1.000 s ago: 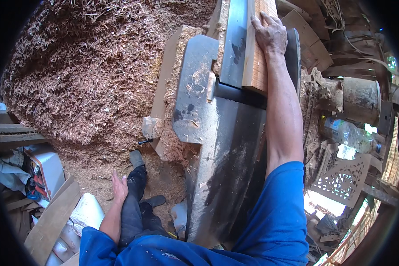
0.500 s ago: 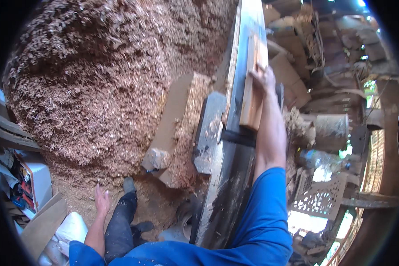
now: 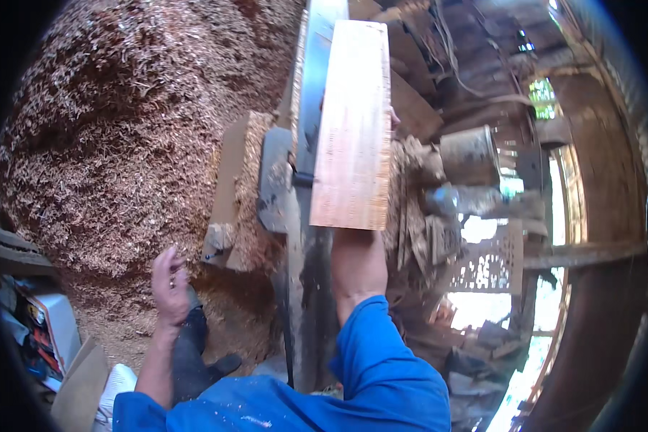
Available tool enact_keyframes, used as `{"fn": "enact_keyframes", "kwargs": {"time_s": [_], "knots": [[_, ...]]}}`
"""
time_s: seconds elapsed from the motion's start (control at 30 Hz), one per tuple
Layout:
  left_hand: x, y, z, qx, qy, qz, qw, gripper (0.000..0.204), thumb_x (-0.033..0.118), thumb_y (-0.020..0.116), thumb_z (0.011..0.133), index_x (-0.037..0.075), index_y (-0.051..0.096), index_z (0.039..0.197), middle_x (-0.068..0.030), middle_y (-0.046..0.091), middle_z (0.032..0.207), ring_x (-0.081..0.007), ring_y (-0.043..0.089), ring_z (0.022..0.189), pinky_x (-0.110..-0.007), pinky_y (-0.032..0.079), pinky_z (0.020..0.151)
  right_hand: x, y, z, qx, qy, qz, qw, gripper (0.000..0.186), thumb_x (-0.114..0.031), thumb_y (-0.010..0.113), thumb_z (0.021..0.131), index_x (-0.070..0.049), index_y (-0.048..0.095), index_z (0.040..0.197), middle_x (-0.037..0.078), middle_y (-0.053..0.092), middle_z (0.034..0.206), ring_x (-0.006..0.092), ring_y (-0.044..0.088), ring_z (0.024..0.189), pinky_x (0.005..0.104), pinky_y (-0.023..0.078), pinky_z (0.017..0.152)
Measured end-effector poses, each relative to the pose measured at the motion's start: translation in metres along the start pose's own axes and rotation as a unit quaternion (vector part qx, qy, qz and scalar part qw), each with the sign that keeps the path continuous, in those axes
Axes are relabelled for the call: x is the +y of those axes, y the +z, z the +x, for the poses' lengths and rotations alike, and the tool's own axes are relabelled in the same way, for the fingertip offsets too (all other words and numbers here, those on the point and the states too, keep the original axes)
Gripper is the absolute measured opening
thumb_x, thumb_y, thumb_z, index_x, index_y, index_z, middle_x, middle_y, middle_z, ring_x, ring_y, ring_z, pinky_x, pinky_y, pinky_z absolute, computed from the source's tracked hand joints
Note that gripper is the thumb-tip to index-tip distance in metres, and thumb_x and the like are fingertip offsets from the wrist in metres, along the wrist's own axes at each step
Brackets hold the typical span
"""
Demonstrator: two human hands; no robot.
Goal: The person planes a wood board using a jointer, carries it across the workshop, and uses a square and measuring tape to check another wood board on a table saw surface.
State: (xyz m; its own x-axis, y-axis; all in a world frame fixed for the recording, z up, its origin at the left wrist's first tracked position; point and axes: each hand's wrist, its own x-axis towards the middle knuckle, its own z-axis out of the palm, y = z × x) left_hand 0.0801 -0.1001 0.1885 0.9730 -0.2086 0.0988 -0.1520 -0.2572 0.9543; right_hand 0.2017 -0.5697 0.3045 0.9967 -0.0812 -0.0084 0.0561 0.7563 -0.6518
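Note:
A pale plank (image 3: 350, 122) is raised over the woodworking machine, its broad face toward me and hiding part of the metal bed (image 3: 312, 68). My right hand (image 3: 393, 120) grips the plank from behind; only some fingers show at its right edge, above my forearm. My left hand (image 3: 169, 284) is low at the left, away from the machine, with fingers apart and loosely bent, holding nothing. Left of the plank is the machine's grey side plate (image 3: 272, 180), dusted with wood.
A tall heap of shavings (image 3: 115, 137) fills the left. At right are a dusty cylinder (image 3: 469, 157), plastic bottles (image 3: 446, 201), a perforated panel (image 3: 486, 263) and wooden wall boards (image 3: 597, 165). A white box of tools (image 3: 57, 331) and a sack (image 3: 115, 389) lie at lower left.
My right hand has lifted the plank off the metal bed and turned its broad face toward me, nearer the camera. My left hand has risen slightly.

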Motion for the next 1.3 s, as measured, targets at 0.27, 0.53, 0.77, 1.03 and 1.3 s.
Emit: {"fn": "enact_keyframes", "kwargs": {"time_s": [0.27,0.53,0.77,1.03,1.3], "knots": [[0.244,0.069,-0.045,-0.159,0.425,0.143,0.88,0.069,0.053,0.065,0.091,0.002,0.055,0.137,-0.0155,0.054,0.142,-0.033,0.046,0.137,-0.055,0.026,0.119,0.038,0.117,-0.213,0.002,-0.067,0.081,0.994,0.072,-0.038,0.059,0.093,-0.001,0.04,0.151,0.015,0.06,0.133,0.0269,0.061,0.119,0.0398,0.048,0.102],[0.235,0.059,-0.242,-0.42,0.415,0.005,0.807,0.069,0.044,0.073,0.084,0.022,0.053,0.146,-0.0162,0.043,0.152,-0.0337,0.035,0.145,-0.064,0.013,0.12,0.069,0.154,-0.444,0.165,0.015,0.137,0.977,0.08,-0.04,0.061,0.091,-0.001,0.034,0.155,0.018,0.051,0.147,0.0332,0.055,0.131,0.0454,0.041,0.113],[0.175,0.034,-0.291,-0.429,0.391,-0.039,0.813,0.055,0.025,0.077,0.083,0.01,0.059,0.133,-0.0158,0.059,0.129,-0.0314,0.058,0.118,-0.051,0.042,0.107,0.156,0.177,-0.676,0.2,0.006,-0.812,0.549,0.07,-0.032,0.08,0.071,-0.015,0.063,0.137,0.017,0.048,0.149,0.0493,0.041,0.135,0.0576,0.04,0.106],[0.186,0.133,-0.306,-0.428,0.408,-0.02,0.806,0.048,0.021,0.072,0.087,0.004,0.058,0.129,-0.0183,0.057,0.125,-0.0347,0.055,0.119,-0.047,0.042,0.107,0.202,0.139,-0.647,0.255,0.07,-0.86,0.437,0.064,-0.036,0.074,0.079,-0.008,0.06,0.135,0.02,0.048,0.147,0.0498,0.037,0.139,0.061,0.036,0.107],[0.151,0.248,-0.283,-0.329,0.321,0.294,0.838,0.07,0.045,0.051,0.1,-0.007,0.043,0.145,-0.0229,0.038,0.156,-0.036,0.03,0.149,-0.048,0.018,0.124,0.195,0.121,-0.676,0.18,-0.006,-0.875,0.449,0.068,-0.032,0.071,0.085,0.005,0.052,0.139,0.028,0.044,0.15,0.0446,0.039,0.142,0.0572,0.031,0.116]]}}
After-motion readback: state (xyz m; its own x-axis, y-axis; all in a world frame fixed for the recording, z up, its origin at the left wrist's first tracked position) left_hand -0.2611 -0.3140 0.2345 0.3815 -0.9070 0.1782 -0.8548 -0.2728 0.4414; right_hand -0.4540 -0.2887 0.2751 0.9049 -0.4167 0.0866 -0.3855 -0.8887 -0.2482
